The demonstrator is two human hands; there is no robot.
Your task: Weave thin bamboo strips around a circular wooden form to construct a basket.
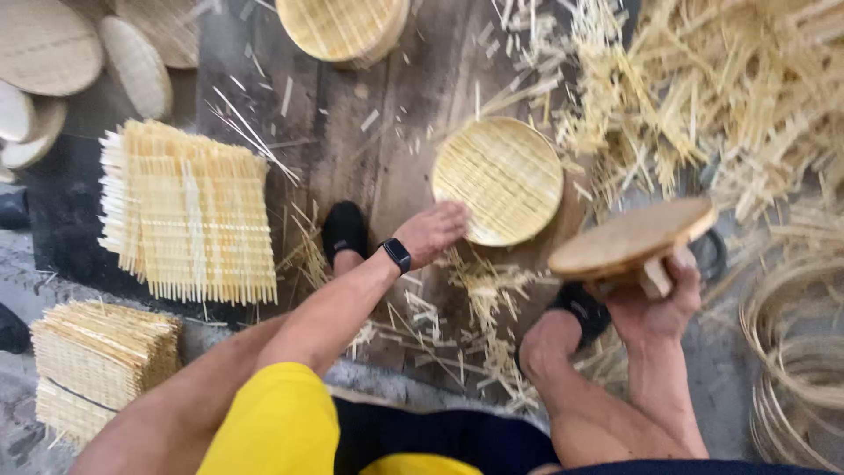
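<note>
The left hand (432,230) lies flat and open against one round woven mat (498,180) on the floor; the right hand (655,303) grips one wooden disc mould (629,239). Two square mat stacks (189,211) lie left.

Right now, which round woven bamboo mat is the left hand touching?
The left hand touches the centre round woven mat; the stacked round mats at the top edge lie untouched.
</note>
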